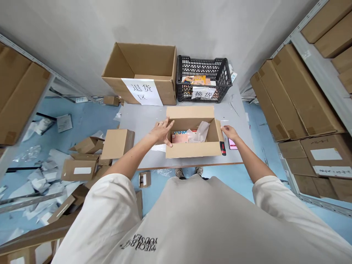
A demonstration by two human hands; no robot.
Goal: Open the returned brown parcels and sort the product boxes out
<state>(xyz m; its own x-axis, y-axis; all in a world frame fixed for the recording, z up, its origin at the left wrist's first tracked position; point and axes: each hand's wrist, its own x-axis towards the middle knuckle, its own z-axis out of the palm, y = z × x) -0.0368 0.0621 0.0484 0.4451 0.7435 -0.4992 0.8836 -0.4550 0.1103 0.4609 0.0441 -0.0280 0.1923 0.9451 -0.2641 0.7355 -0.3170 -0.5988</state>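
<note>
An open cardboard box [192,150] sits on the table in front of me, its long flaps folded out. Inside lie a pink packet [180,138], a colourful item partly hidden behind it, and a crumpled translucent plastic wrap [202,132]. My left hand [162,132] rests against the box's left side, its fingers spread along the edge. At the opposite end, my right hand [229,132] is closed with its fingertips pinching the edge of the right flap. Just below that hand are a red and black utility knife [223,148] and a phone [233,144] with a lit pink screen.
Behind the box stand a large open carton [115,82] with a paper sign and a black plastic crate [224,91] holding colourful packets. A closed box [114,144] is at the table's left. Discarded boxes and wrapping [52,172] litter the left floor; shelves of cartons [291,95] flank the right.
</note>
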